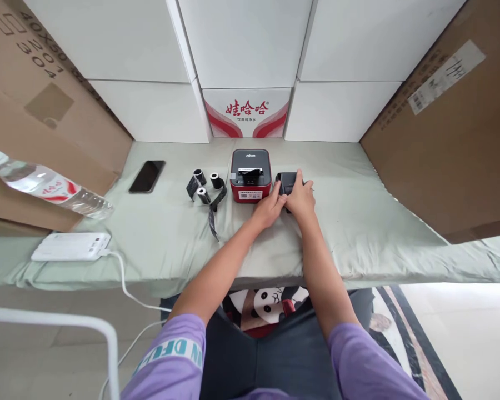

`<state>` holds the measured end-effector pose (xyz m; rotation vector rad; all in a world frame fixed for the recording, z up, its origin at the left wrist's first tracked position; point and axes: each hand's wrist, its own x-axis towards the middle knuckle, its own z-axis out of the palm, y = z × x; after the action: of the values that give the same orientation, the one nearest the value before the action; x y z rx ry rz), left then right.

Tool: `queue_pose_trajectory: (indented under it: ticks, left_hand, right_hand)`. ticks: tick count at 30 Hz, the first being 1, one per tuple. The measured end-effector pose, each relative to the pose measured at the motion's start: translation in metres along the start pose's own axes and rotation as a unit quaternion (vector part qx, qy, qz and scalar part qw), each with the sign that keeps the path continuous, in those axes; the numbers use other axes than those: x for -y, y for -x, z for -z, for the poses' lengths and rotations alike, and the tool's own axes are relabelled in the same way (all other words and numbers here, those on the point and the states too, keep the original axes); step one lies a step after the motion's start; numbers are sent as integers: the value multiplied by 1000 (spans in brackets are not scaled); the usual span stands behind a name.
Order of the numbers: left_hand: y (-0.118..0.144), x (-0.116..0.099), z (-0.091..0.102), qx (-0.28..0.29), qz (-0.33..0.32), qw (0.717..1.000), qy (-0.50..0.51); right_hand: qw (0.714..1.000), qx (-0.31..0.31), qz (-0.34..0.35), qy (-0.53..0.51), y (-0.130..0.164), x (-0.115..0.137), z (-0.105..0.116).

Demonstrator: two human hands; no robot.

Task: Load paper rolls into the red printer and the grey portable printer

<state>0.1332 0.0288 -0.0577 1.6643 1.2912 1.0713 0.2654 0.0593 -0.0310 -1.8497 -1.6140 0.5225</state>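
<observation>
Hands meet just right of a red and black label printer (250, 175) near the middle of the tabletop (358, 222), which is covered in a pale green cloth. The right hand (300, 195) lies over a small black device (286, 182) beside the printer, fingers curled round its far edge in a loose grip. The left hand (269, 208) reaches in from the left, fingers stretched out and touching the device's near left side, not closed on it. Left of the printer lie three small label rolls (203, 186) with dark strips trailing toward the front edge, and farther left a black phone (147, 176) lies flat. A white power bank (70, 246) with a white cable sits at the near left edge, and a water bottle (45, 187) lies above it. White boxes (245, 44) and brown cartons (450, 139) wall in the tabletop.
</observation>
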Motion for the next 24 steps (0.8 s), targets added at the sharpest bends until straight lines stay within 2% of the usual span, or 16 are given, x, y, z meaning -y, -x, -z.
queue_pose_trajectory:
  ticks: [3, 6, 9, 19, 22, 24]
  left_hand:
    - [-1, -7, 2, 16, 21, 995, -96]
    - [-1, -18, 3, 59, 56, 971, -226]
    - [0, -26, 3, 73, 67, 951, -293]
    - [0, -22, -1, 54, 67, 952, -292]
    - [1, -21, -3, 41, 66, 957, -278]
    - [2, -20, -4, 32, 58, 960, -272]
  right_hand:
    - [999, -4, 0, 42, 0, 5, 1]
    - [991, 15, -4, 131, 2, 11, 5]
    - [982, 33, -2, 185, 5, 16, 10]
    - [984, 52, 9, 171, 8, 15, 20]
    - [989, 79, 23, 126, 6, 8, 27]
    - [994, 63, 23, 81, 2, 4, 33]
